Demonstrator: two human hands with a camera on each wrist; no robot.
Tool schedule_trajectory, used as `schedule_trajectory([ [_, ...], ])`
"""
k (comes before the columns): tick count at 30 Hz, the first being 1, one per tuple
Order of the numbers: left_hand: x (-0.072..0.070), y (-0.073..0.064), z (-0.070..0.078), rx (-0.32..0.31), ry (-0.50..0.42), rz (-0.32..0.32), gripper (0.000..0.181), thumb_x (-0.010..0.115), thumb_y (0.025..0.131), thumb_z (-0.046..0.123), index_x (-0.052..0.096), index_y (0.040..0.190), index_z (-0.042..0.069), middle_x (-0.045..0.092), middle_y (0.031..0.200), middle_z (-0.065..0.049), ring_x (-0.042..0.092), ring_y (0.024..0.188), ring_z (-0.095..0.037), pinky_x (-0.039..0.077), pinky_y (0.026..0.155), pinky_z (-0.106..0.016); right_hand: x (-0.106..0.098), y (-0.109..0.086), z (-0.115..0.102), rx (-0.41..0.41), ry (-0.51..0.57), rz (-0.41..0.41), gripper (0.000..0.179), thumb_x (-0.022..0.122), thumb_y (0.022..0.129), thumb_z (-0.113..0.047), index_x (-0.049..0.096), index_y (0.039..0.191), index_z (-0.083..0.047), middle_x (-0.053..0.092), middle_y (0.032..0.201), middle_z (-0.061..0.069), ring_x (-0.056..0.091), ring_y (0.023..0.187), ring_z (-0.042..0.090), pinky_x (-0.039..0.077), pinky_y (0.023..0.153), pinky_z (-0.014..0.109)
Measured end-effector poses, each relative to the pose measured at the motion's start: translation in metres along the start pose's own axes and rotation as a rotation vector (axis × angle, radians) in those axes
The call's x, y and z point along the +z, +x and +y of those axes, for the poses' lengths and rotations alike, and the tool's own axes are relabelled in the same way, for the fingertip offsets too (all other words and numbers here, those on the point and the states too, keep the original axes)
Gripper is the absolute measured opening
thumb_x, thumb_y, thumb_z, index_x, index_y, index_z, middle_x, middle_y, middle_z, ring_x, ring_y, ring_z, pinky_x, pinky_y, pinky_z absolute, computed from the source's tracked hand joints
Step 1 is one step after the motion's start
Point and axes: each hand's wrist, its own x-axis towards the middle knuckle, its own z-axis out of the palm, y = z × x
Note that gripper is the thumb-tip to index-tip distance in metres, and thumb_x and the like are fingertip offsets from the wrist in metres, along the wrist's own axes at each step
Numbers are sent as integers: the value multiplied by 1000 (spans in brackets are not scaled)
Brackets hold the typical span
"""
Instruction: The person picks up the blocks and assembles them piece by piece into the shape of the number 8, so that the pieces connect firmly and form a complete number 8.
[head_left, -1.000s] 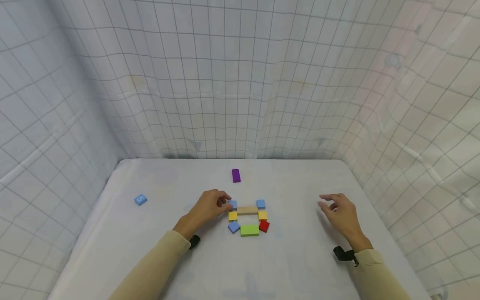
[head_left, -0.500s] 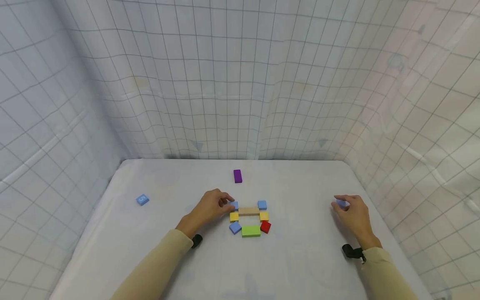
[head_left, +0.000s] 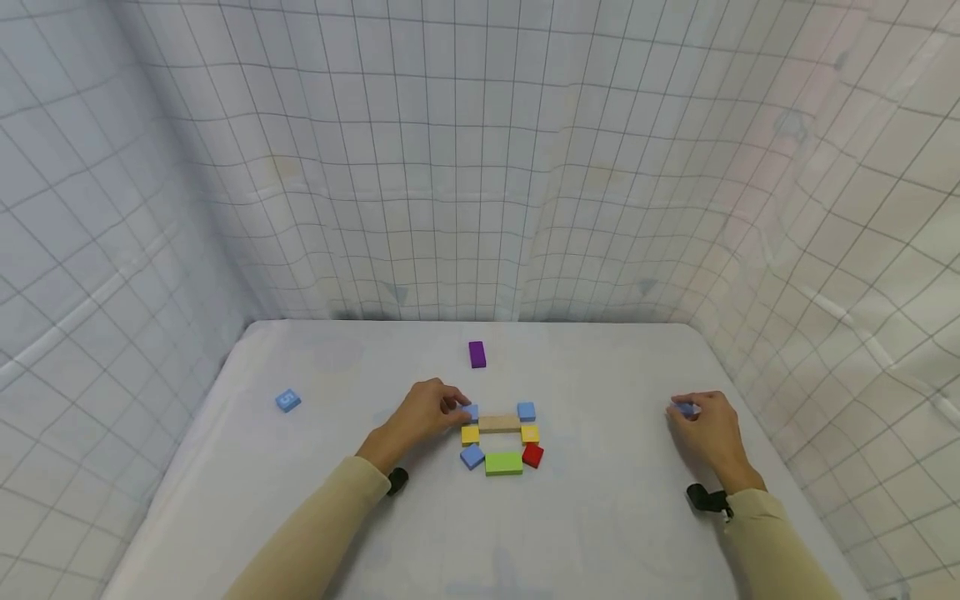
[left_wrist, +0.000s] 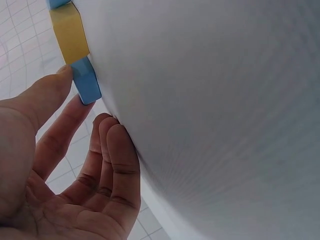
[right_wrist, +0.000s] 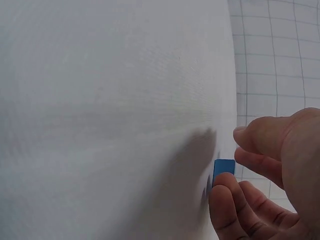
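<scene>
In the head view my left hand [head_left: 422,417] is at the left end of a small group of blocks. Its thumb and forefinger pinch a small blue block [left_wrist: 86,82]. Right beside that block stands a yellow block [left_wrist: 70,35]. At the right side of the table, my right hand [head_left: 708,429] is bent over another blue block [right_wrist: 223,167]. A gap shows between its thumb tip and this block in the right wrist view, and the curled fingers hide the block's lower part.
A wooden block [head_left: 498,425], a green block [head_left: 503,464], a red block [head_left: 532,455] and several blue and yellow ones form the group. A purple block [head_left: 477,354] lies behind it. One blue block marked 5 [head_left: 287,401] lies far left. Gridded cloth [head_left: 480,208] surrounds the table.
My right hand has moved to the right, and the blue block under it has come into sight between thumb and forefinger. My left hand stays on its blue block.
</scene>
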Motion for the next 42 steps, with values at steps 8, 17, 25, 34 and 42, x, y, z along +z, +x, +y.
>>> schedule_trajectory([
  [8,2,10,-14,67,-6,-17,24,92,104,30,91,121,14,77,106,-7,66,95,-20,62,86,-36,-4,1,4,50,-25,5,34,79,109,-15,81,134,7,63,138,44,79,104,47,56,77,37],
  [17,15,21,-32,79,43,-14,28,92,103,37,91,122,16,76,105,-5,65,94,-20,60,82,-32,-6,0,11,66,-29,-19,31,81,107,-17,84,130,4,70,133,38,77,113,49,60,82,38],
  [25,2,8,-11,25,1,-33,25,93,102,28,90,121,11,75,105,-7,64,96,-21,62,87,-37,1,3,5,53,9,-21,30,87,104,-17,87,126,3,74,129,33,82,109,47,60,79,30],
  [34,4,11,-19,45,19,-29,27,92,103,33,90,122,14,75,106,-6,64,96,-21,60,84,-34,10,7,-12,43,75,-99,32,92,102,-22,88,124,2,76,129,27,84,111,45,60,75,23],
  [42,-3,3,3,-20,23,-26,23,94,102,27,90,120,14,75,107,-4,64,98,-18,61,89,-35,17,16,-28,32,130,-187,34,94,100,-25,89,126,-3,76,135,28,85,106,36,63,75,25],
])
